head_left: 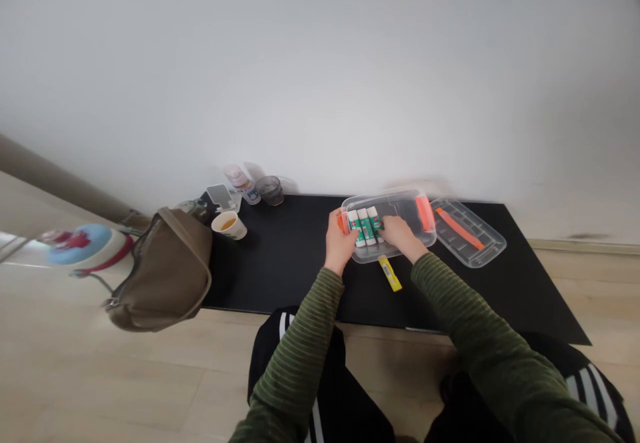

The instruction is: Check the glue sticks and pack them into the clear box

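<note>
A pale wood floor (125, 376) runs under a black mat (285, 263) set against a white wall (320, 76). Nearest are the seated person's black track trousers with white stripes (265, 349) and olive striped sleeves (300, 333), both reaching forward onto the mat.

The left hand (341, 243) is partly curled at the left end of a clear plastic box (410, 219), against the box's near-left corner and beside the first stick. The right hand (397, 233) lies over the box from the right, its fingers (384, 227) on or just beside the last stick. Neither grip can be made out for certain. Three white-capped glue sticks (365, 225) with green labels lie side by side in the box, between the hands.

Just in front of the box, a yellow stick (389, 273) lies tilted on the mat. To the right sits the box's clear lid (467, 233) with an orange strip. Further left are a paper cup (229, 225) holding an amber drink and a brown bag (165, 276), with a dark glass (270, 190) and a bottle (241, 184) by the wall.
</note>
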Motion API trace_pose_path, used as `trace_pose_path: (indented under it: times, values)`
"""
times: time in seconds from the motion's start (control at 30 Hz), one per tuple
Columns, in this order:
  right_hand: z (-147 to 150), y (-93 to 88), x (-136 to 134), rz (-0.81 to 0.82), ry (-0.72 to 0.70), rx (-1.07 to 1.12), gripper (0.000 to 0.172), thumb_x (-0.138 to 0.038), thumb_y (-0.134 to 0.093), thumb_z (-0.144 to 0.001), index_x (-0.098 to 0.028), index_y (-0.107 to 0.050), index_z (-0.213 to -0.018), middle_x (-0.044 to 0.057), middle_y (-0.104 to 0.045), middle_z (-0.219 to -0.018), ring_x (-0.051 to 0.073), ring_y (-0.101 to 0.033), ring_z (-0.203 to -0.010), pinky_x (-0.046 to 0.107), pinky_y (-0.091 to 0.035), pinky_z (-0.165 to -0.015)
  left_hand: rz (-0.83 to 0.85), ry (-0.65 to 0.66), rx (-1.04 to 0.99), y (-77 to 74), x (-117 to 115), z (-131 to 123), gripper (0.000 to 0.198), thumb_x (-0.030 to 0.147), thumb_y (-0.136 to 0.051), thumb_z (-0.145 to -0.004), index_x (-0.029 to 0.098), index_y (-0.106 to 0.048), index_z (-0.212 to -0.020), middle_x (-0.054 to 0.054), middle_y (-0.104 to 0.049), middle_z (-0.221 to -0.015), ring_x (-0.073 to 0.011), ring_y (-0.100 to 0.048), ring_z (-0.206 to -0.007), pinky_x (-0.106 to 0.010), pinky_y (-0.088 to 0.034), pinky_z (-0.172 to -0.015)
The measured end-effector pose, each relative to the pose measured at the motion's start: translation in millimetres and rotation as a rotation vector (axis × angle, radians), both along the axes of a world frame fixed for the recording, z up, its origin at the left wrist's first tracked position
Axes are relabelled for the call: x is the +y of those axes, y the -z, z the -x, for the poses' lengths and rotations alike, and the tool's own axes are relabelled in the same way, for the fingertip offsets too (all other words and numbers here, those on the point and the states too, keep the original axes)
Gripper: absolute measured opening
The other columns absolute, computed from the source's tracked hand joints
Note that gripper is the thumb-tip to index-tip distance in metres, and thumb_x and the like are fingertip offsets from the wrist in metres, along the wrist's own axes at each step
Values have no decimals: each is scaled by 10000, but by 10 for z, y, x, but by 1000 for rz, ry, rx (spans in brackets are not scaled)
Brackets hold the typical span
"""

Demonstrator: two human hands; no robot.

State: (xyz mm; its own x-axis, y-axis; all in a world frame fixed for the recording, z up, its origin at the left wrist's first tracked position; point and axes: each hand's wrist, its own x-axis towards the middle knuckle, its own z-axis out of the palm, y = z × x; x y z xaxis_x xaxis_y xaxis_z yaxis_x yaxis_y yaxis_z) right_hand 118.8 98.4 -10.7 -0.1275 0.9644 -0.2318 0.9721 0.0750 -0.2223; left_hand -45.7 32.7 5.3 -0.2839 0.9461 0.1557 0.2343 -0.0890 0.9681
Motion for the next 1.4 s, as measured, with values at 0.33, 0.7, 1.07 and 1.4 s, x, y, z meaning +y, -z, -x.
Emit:
trace_pose_path:
  times: [0.33,0.7,1.07,1.4]
  values:
    - [-208,-195,-339,-309,11,245,283,-191,-479,-871,-198,-695,-1055,86,-730,-1026,217,-668,-982,311,-483,-864,-7,20,9,-1,-3,2,595,51,-578,-631,222,-507,-1197,-20,-632,-1047,-174,-615,-867,-322,-490,-832]
    - [-428,233,-1578,-417,182,616,212,-300,-490,-866,-198,-650,-960,60,-653,-853,160,-595,-663,285,-508,-669,16,12,-12,5,-1,-15,604,58,-582,-639,213,-507,-1218,-24,-638,-1017,-166,-625,-835,-297,-513,-777]
    - [-303,586,-1395,-242,189,408,226,-306,-594,-838,-181,-636,-1022,66,-620,-971,191,-623,-842,270,-464,-735,-5,22,-28,-20,-25,-21,595,38,-570,-635,207,-504,-1202,-28,-630,-1034,-163,-622,-854,-287,-502,-783]
    - [-252,509,-1442,-179,94,192,244,-333,-546,-891,-222,-680,-1062,61,-632,-1007,184,-611,-904,231,-419,-657,9,29,-19,-24,-30,-19,587,44,-566,-639,205,-502,-1200,-28,-633,-1030,-167,-617,-843,-283,-490,-757]
